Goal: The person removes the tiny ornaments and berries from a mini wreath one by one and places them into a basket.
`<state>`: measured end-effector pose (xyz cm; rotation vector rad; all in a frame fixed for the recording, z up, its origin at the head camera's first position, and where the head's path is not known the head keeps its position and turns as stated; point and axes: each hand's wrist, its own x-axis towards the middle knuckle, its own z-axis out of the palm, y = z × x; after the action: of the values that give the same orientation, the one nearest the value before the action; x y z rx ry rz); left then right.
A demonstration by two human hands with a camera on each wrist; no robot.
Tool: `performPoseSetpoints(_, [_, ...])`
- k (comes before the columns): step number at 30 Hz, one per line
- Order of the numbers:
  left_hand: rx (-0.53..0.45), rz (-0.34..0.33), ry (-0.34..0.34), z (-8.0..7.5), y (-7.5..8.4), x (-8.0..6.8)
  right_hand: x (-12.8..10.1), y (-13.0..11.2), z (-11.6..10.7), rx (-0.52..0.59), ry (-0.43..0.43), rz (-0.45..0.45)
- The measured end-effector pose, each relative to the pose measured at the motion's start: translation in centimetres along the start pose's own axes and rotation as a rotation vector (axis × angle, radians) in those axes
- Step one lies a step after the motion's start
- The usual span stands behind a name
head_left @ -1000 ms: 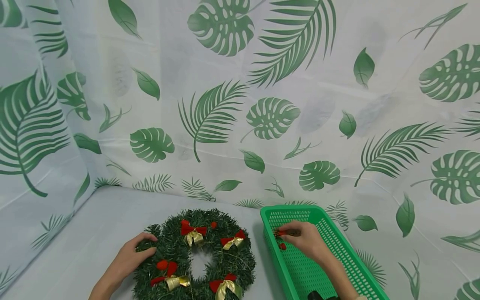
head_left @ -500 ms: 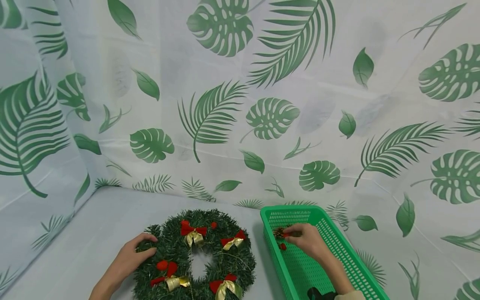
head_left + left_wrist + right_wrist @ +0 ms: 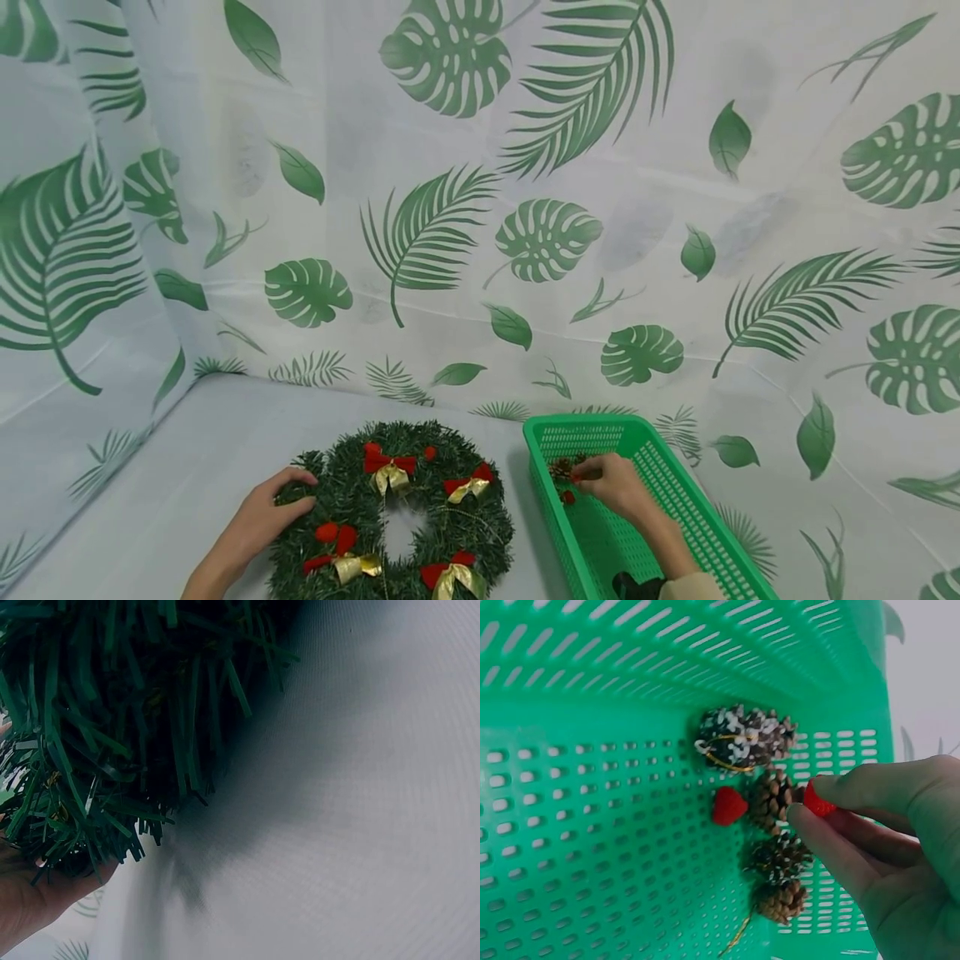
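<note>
I read the scene from left to right. My left hand (image 3: 258, 521) rests on the outer left edge of the green wreath (image 3: 390, 517), with its fingers curled over the needles and grasping them; the left wrist view shows the palm (image 3: 22, 907) under the needle tufts (image 3: 97, 735). The wreath lies flat on the pale surface (image 3: 150, 492). It carries four red and gold bows, one of them at the top (image 3: 387, 467), and small red berries.

Just right of the wreath stands the green basket (image 3: 678, 500), a slotted plastic tray on the same surface. My right hand (image 3: 611, 485) is inside its far end. In the right wrist view the thumb and forefinger (image 3: 870, 787) pinch a small red berry (image 3: 817, 802). A second red berry (image 3: 728, 806) lies loose on the basket floor (image 3: 592, 847). Beside it lie several pine cones: a frosted cone (image 3: 745, 739) against the far wall, and brown cones (image 3: 776, 840) in a row below it, close to the fingertips.

A leaf-print curtain (image 3: 480, 208) hangs behind everything.
</note>
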<state>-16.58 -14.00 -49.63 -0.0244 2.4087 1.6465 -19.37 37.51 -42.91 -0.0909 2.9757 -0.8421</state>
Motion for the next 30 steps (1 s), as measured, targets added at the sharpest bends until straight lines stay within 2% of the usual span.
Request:
performPoseSetpoints(12, [-0.002, 0.002, 0.009, -0.2, -0.1, 0.0, 0.8, 2.0, 1.5, -0.082, 0.02, -0.104])
performPoseSetpoints(22, [-0.009, 0.0, 0.012, 0.0, 0.0, 0.2, 0.7, 2.8, 2.0, -0.159, 0.053, -0.112])
performPoseSetpoints(30, [-0.006, -0.009, 0.005, 0.1, 0.0, 0.1, 0.8, 3.7, 2.5, -0.187, 0.034, -0.235])
